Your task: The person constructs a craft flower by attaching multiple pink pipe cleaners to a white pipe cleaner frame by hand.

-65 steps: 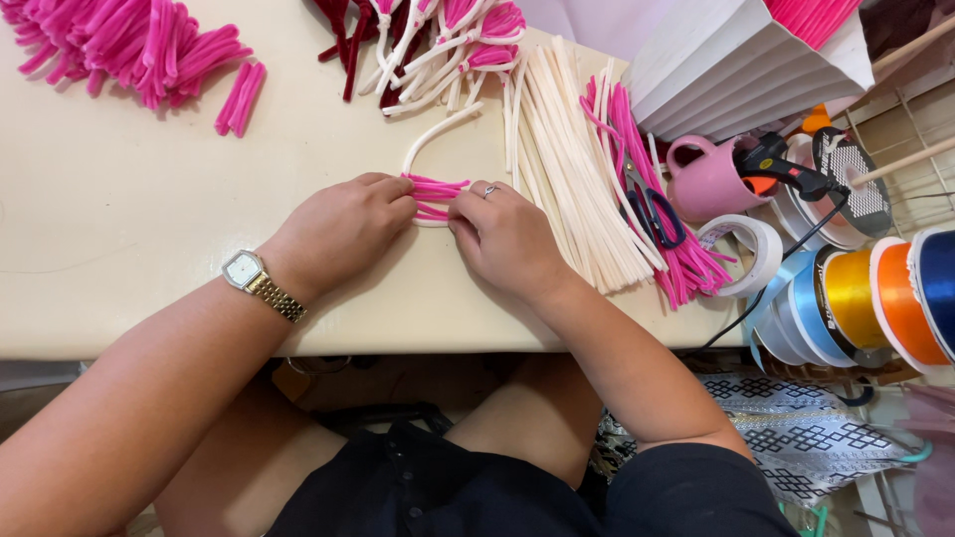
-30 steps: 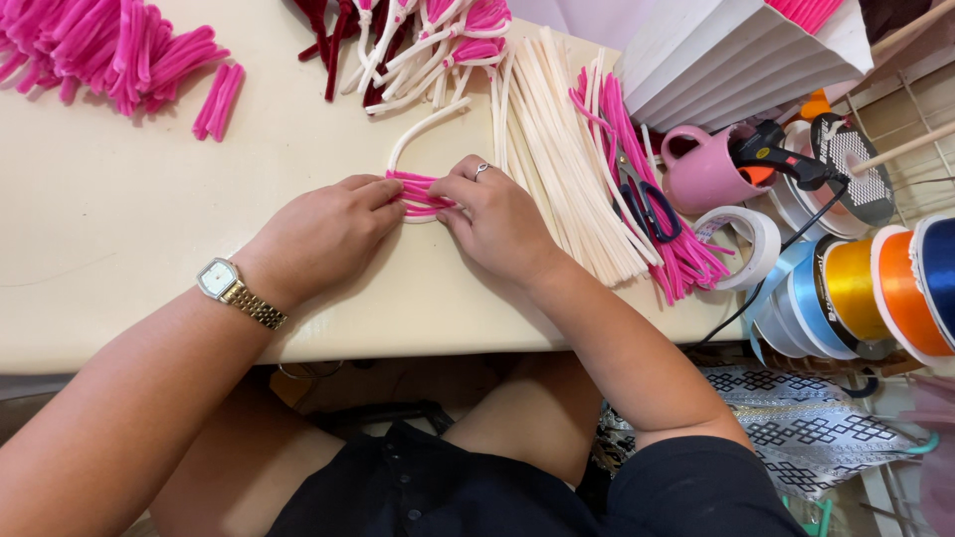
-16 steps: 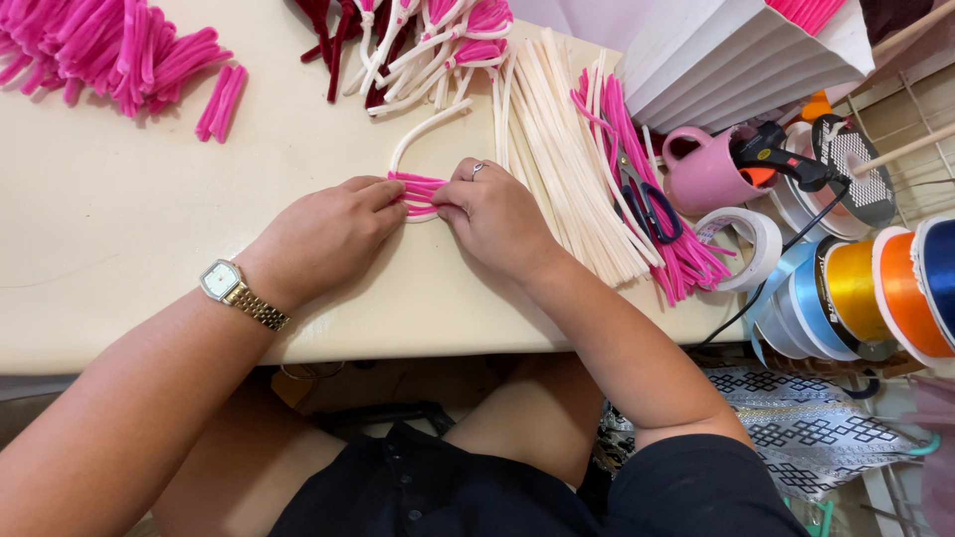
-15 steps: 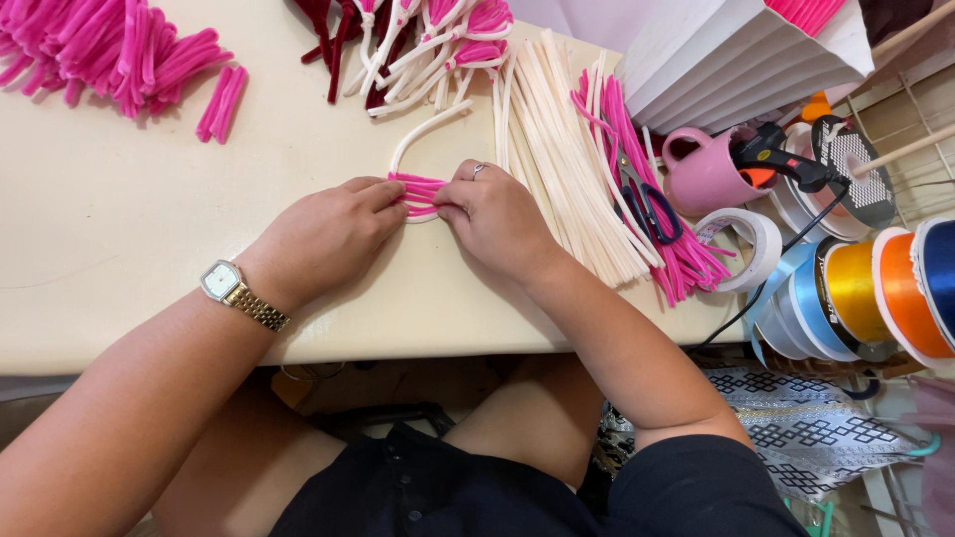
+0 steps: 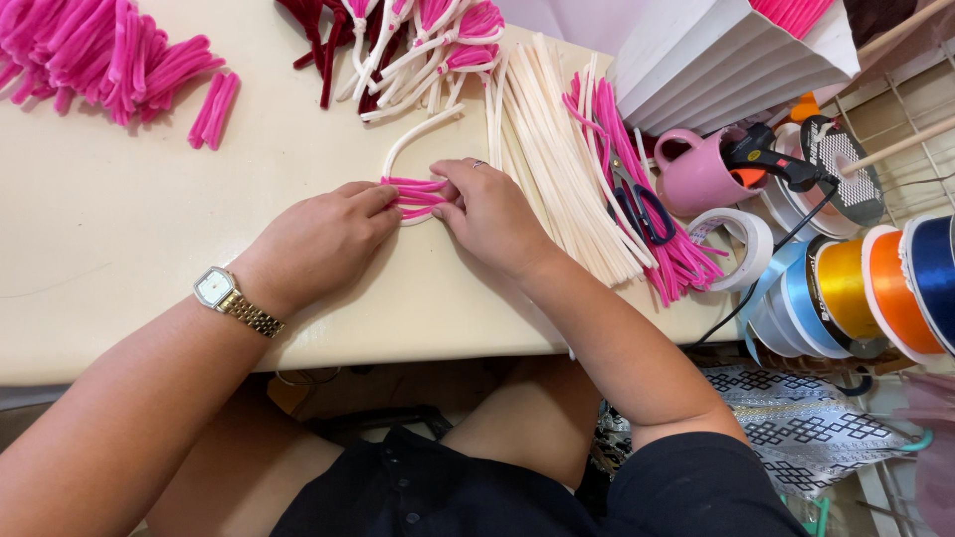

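I pinch the small bundle of pink strips point(image 5: 413, 195) flat on the table point(image 5: 119, 249) between the fingertips of my left hand point(image 5: 323, 239) and right hand point(image 5: 492, 214), steadying it against the white loop point(image 5: 418, 134), with spare white sticks point(image 5: 552, 159) just beside.

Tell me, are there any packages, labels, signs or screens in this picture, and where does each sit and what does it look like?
No packages, labels, signs or screens show.
Nearest to one: small square pale dial of the gold-banded wristwatch on the left wrist, at the front edge of the cream table.
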